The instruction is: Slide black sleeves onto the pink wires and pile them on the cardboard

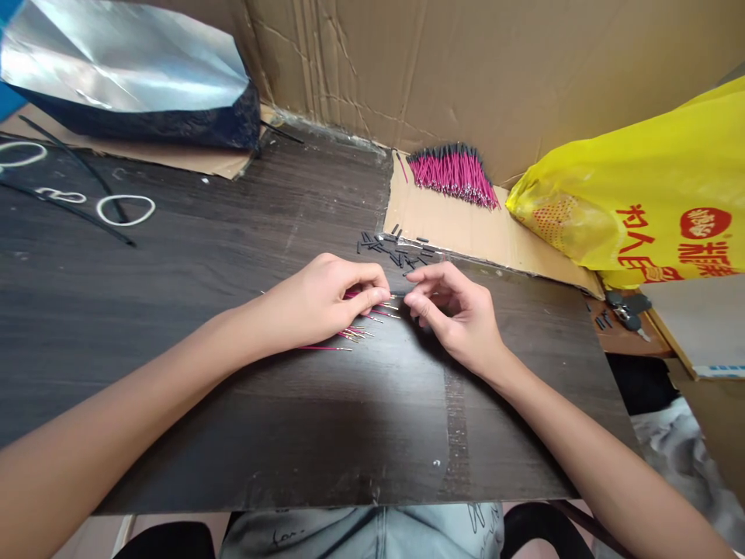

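Frame centre: left hand [329, 299] pinches pink wires [354, 334] — right hand [464, 314] curls nearby, grip unclear — apparent tip alignment, calling for steady aim

Dk wood-grain tbl [261, 458] fills most of view, soft light glare [361, 404] mid-top. Creased brown cardboard wall [372, 70] stands behind. Pinkish flr [534, 550] shows btm R; blk chair part [166, 543] btm L.

Perhaps ten loose pink wires [353, 335], partly hidden, three white bands [154, 207], one yellow bag [611, 178]
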The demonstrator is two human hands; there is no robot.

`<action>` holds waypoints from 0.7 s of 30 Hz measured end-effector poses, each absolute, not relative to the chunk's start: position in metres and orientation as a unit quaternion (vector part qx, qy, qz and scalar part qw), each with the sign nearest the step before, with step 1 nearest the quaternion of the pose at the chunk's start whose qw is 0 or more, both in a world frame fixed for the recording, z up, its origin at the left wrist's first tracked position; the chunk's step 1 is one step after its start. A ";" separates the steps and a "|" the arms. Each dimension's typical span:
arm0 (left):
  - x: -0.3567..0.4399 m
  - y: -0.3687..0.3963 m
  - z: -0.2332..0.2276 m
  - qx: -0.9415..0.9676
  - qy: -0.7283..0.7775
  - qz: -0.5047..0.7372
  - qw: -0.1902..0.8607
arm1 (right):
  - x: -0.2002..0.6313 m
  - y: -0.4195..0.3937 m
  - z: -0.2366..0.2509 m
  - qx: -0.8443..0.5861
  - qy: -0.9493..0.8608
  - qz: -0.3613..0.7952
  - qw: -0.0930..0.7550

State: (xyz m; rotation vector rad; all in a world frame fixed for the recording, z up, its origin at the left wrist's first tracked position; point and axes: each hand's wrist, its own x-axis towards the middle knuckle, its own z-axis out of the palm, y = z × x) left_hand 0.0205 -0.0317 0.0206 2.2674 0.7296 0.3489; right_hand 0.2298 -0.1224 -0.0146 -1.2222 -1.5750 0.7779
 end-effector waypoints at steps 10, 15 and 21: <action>0.024 -0.037 0.018 0.873 0.283 0.139 0.373 | 0.228 -0.125 -0.011 -0.476 -0.720 0.228 0.451; 0.024 -0.035 0.019 0.867 0.287 0.142 0.382 | 0.225 -0.125 -0.008 -0.485 -0.727 0.200 0.444; 0.021 -0.033 0.021 0.844 0.325 0.147 0.401 | 0.235 -0.118 -0.006 -0.500 -0.707 0.209 0.454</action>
